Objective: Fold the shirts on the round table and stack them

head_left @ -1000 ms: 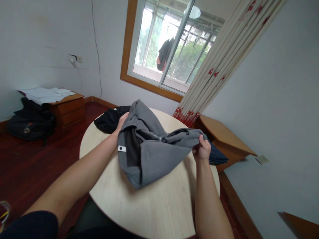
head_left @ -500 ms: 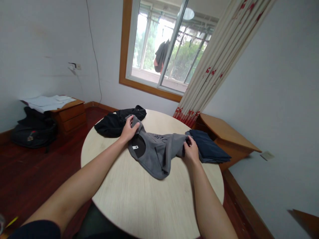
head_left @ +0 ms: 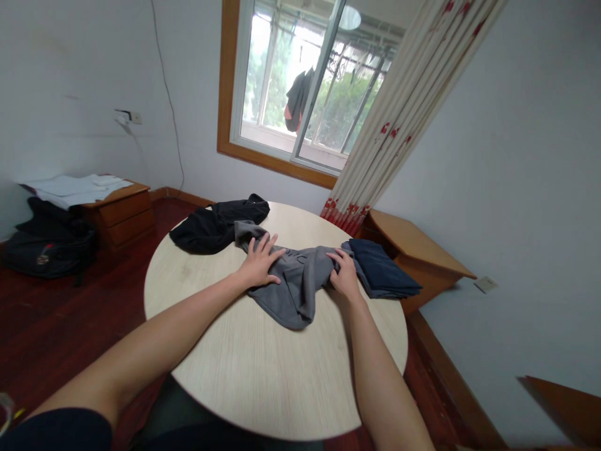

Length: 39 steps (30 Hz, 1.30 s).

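Observation:
A grey T-shirt (head_left: pixel 300 300) with dark lettering lies rumpled on the pale round table (head_left: pixel 272 376). My left hand (head_left: pixel 257 266) rests flat on its left part with the fingers spread, covering the neck opening. At the shirt's right end, my right hand (head_left: pixel 344 272) touches the cloth, its fingers laid over the top and the thumb apart from them. Just beyond the right hand sits a folded stack of dark blue clothing (head_left: pixel 382 269). Past the left hand is a crumpled black garment (head_left: pixel 220 222), close against the shirt's far left corner.
A wooden cabinet (head_left: pixel 417 244) stands behind the table at the right, beside a hanging curtain (head_left: pixel 389 131). To the left, papers (head_left: pixel 75 188) lie on a small drawer unit (head_left: pixel 124 216), with a black backpack (head_left: pixel 47 247) on the floor.
My left hand has let go of the shirt's shoulder edge and moved onto the fabric, fingers spread. My right hand's fingers have loosened and reach further over the cloth. The view has shifted slightly.

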Tool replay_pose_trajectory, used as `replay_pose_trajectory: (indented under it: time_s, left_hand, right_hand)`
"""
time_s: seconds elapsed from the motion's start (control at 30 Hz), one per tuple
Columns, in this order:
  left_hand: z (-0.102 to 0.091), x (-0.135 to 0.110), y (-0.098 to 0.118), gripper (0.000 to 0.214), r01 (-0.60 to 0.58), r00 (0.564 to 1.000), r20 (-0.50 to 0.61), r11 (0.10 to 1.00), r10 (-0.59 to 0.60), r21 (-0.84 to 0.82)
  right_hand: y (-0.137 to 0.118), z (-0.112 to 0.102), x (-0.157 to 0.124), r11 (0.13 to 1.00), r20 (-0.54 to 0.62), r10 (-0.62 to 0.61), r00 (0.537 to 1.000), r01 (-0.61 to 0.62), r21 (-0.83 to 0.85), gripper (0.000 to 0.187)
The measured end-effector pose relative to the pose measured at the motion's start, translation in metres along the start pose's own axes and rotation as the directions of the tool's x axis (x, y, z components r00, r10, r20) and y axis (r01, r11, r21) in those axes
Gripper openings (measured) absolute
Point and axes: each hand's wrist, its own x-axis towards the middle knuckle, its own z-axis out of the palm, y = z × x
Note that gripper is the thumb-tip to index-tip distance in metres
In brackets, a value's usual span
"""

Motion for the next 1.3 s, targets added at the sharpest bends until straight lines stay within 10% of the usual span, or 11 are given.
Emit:
replay_pose_trajectory:
  time_s: [0.27,0.63,0.87,1.0,1.3]
  left_hand:
    - [0.005,0.006,0.0,0.019,-0.002,0.998,0.069,0.997,0.008,-0.08]
    - [-0.017,0.009,-0.018,0.019,0.217,0.922,-0.218,0.894,-0.319,-0.392]
    - [-0.02,0.018,-0.03,0.019,0.014,0.761,-0.279,0.446,-0.586,-0.895]
    - [-0.02,0.019,-0.025,0.028,-0.021,0.769,-0.191,0.275,-0.611,-0.961]
    - [-0.01,0.008,-0.005,0.019,-0.04,0.746,-0.391,0.551,-0.539,-0.834]
  right_hand:
    - [-0.029,-0.006,0.004,0.973,-0.014,0.046,0.999,-0.042,0.227,0.014]
    - [-0.039,-0.015,0.005,0.939,-0.074,0.188,0.979,-0.157,0.305,0.023]
    - [-0.074,-0.009,0.003,0.793,0.254,0.067,0.965,-0.206,0.574,0.035]
    - [-0.072,-0.003,0.005,0.74,0.18,0.163,0.97,-0.241,0.628,0.041]
    - [-0.07,0.01,-0.001,0.857,0.26,-0.047,0.964,-0.095,0.506,0.056]
